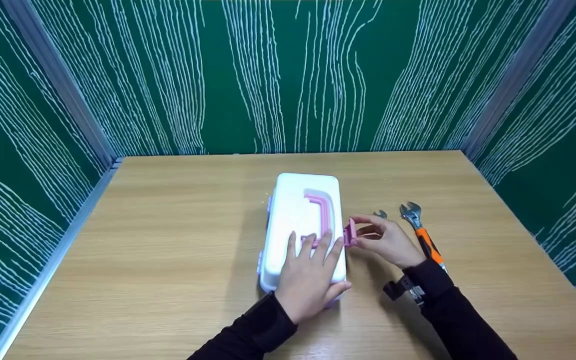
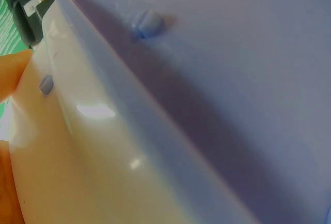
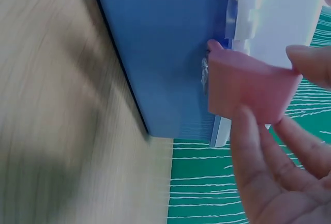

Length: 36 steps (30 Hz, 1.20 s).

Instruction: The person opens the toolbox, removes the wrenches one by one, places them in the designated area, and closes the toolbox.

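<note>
A plastic box with a white lid (image 1: 290, 205) and a pink recessed handle (image 1: 325, 215) stands lengthwise on the table. My left hand (image 1: 308, 280) rests on the lid's near part, fingers spread, fingertips by the handle. On the box's right side, my right hand (image 1: 388, 242) pinches a pink latch (image 1: 349, 233) between thumb and fingers. The right wrist view shows this latch (image 3: 253, 87) swung outward from the blue-looking box body (image 3: 155, 53). In the left wrist view the lid's edge and side wall (image 2: 232, 69) fill most of the picture.
An adjustable wrench (image 1: 424, 235) with an orange and black handle lies right of the box, partly behind the right forearm. Another metal wrench head (image 1: 380, 214) shows beyond the right hand. Green walls with white lines (image 1: 288, 75) enclose the wooden table (image 1: 168, 240).
</note>
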Available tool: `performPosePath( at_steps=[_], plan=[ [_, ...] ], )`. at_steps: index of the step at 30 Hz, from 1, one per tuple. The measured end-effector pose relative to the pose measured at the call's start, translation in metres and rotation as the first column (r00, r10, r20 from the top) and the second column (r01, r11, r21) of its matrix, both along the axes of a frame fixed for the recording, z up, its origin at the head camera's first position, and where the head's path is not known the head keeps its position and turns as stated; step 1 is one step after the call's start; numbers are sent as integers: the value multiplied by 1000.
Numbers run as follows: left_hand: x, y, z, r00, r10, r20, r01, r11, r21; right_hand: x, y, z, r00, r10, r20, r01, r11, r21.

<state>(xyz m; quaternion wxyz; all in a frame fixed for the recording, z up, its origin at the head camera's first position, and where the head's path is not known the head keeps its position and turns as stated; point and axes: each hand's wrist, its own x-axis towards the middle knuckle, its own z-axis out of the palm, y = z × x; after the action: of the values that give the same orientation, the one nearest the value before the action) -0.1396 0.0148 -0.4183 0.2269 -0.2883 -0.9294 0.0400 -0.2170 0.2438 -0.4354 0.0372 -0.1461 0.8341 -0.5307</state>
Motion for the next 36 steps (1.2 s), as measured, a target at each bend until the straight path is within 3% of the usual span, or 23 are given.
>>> performPosePath(
  at_steps=[17,24,30,36],
  plan=[
    [1,0,0,1000,-2,16,2,1000,-7,-7,-6,1,999,43,-28,-38,988,148],
    [0,0,-2,999,-12,-43,13,1000,17,-9,-10,0,999,26,-19,-22,982,187],
    [-1,0,-3,999,-11,-49,12,1000,19,-8,-12,1,1000,21,-2,-21,986,163],
    [0,0,-2,999,-6,-32,7,1000,7,-6,-16,-1,994,14,106,-17,999,30]
  ],
)
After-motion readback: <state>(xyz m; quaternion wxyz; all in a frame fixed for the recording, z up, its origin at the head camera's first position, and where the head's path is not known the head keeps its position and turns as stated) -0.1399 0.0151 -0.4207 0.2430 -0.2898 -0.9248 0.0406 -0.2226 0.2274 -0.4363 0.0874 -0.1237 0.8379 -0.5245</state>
